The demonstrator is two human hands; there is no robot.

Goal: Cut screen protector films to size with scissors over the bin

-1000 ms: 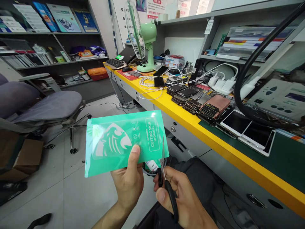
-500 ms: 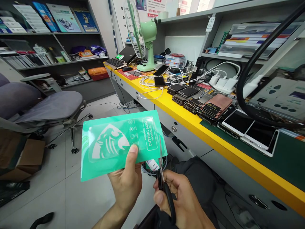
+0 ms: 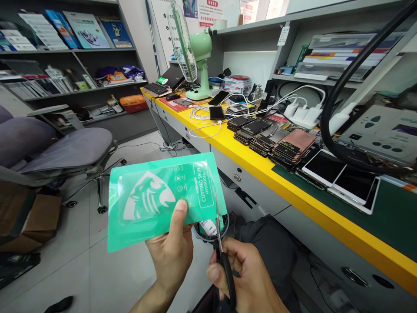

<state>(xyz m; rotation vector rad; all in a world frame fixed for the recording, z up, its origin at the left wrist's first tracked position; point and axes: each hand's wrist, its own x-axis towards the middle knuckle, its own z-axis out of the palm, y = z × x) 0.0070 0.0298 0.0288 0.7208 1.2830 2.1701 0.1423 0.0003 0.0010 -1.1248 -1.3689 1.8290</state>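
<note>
My left hand (image 3: 172, 243) grips a flat green sheet (image 3: 192, 213) by its lower edge, thumb on top and fingers underneath. The sheet carries a white emblem and the words "CUTTING SKIN HYDROGEL", under a clear rounded film. My right hand (image 3: 247, 271) is closed around the black handles of a pair of scissors (image 3: 224, 263). The scissor blades straddle the sheet's right end, one lying over its printed face and the other hidden beneath. Below the sheet, a bin (image 3: 208, 239) with a white wrapper in it shows partly.
To the right runs a yellow-edged workbench (image 3: 234, 152) with stacked phone parts (image 3: 260, 141), white-framed screens (image 3: 345, 178), white cables and a green fan (image 3: 200, 56). A grey chair (image 3: 65, 148) and an open cardboard box (image 3: 39, 221) stand at left.
The sheet has shifted slightly left and down along with my left hand. The scissors have moved a little left too, still across the sheet's right end.
</note>
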